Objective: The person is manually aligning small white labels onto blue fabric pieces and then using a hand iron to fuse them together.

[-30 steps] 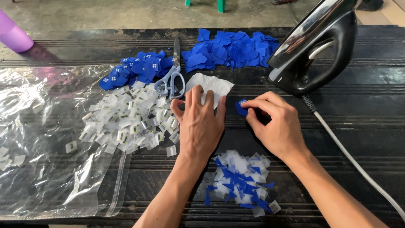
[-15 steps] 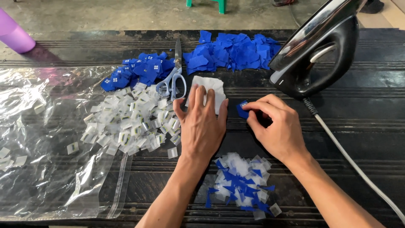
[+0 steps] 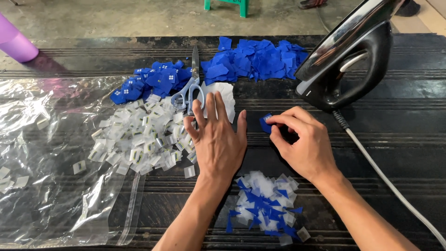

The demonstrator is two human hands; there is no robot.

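Note:
My left hand (image 3: 217, 139) lies flat, fingers spread, pressing on a white sheet (image 3: 224, 95) on the black table (image 3: 399, 139). My right hand (image 3: 304, 142) pinches a small blue fabric piece (image 3: 266, 122) just right of the left hand. Grey-handled scissors (image 3: 188, 90) lie beside the white sheet, at the left fingertips. A heap of small white tags (image 3: 139, 137) lies left of the left hand. Below both hands sits a pile of blue and white scraps (image 3: 267, 207).
A black iron (image 3: 348, 60) stands upright at the right, its cord (image 3: 390, 183) trailing toward me. Blue fabric squares (image 3: 255, 60) and blue pieces with white marks (image 3: 153, 81) lie at the back. A clear plastic bag (image 3: 46, 162) covers the left. A purple cup (image 3: 14, 42) stands far left.
The left hand has stayed pressed on the white sheet. The right hand has shifted the small blue piece slightly; little else moved.

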